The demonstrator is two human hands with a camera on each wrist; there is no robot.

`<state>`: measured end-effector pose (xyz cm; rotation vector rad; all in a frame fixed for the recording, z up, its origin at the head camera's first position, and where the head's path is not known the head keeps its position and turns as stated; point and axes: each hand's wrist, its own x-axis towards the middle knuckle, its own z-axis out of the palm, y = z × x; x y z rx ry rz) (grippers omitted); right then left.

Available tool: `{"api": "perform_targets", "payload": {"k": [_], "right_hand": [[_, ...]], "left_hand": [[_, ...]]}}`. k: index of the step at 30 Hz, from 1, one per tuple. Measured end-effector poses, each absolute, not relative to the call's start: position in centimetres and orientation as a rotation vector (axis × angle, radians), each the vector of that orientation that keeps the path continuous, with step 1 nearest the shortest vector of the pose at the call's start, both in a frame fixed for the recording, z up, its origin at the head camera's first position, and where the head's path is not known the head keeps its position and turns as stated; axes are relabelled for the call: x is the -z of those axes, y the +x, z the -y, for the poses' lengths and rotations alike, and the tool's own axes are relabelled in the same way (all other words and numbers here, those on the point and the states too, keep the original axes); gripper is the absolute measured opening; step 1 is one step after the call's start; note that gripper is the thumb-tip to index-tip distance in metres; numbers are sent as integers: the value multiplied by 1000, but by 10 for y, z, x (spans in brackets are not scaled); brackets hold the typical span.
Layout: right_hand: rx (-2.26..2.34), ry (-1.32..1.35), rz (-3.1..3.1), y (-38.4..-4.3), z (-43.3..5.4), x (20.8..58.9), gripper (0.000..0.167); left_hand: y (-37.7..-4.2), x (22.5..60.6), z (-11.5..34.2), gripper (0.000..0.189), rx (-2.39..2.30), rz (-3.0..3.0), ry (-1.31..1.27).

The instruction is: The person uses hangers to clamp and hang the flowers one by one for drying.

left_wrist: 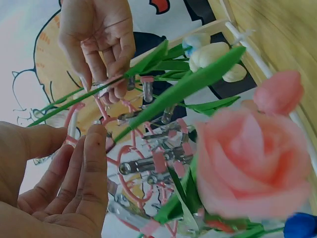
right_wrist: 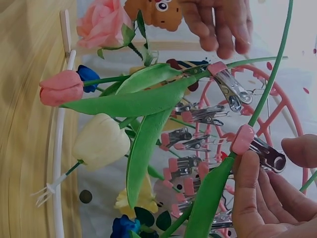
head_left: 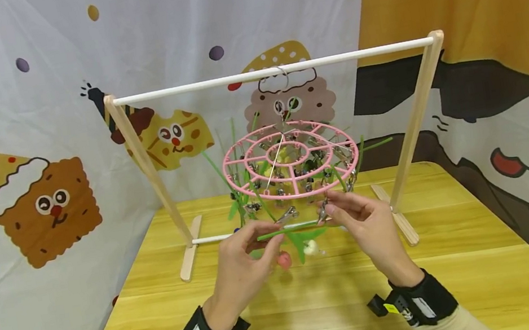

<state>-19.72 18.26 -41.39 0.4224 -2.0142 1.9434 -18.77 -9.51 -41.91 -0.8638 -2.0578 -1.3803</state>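
In the right wrist view my right hand [right_wrist: 267,198] holds a metal clip [right_wrist: 269,156] with pink tips [right_wrist: 242,140], thumb on one side and fingers on the other. The clip bites a green flower stem [right_wrist: 271,84] just above its long leaf [right_wrist: 210,201]. My left hand [head_left: 248,261] is beside the stem's free end in the head view, its thumb and fingers apart with a gap between them. Close to those fingers hangs another clip [right_wrist: 230,87], clamped on a pink tulip [right_wrist: 62,88]. Both hands are below the front rim of a pink round hanger [head_left: 296,194].
The hanger hooks over the white bar [head_left: 181,89] of a wooden stand [head_left: 413,114] on a wood-grain table [head_left: 316,305]. Several clips and artificial flowers crowd it, including a pink rose [left_wrist: 252,163], a white tulip [right_wrist: 101,141] and a blue flower [right_wrist: 124,227]. A printed curtain [head_left: 147,34] hangs behind.
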Motion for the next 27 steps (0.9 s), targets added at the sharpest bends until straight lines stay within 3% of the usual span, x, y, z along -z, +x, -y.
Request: {"api": "perform_targets", "payload": {"k": [15,27], "right_hand": [[-1804,376,2115,-195,-207,420,45],[-1529,473,2228,-187,-236,430,37]], "left_hand": [[-195,436,123,15,1233,2104,-804],[-209,455,162,16,1028,2157,-699]]}}
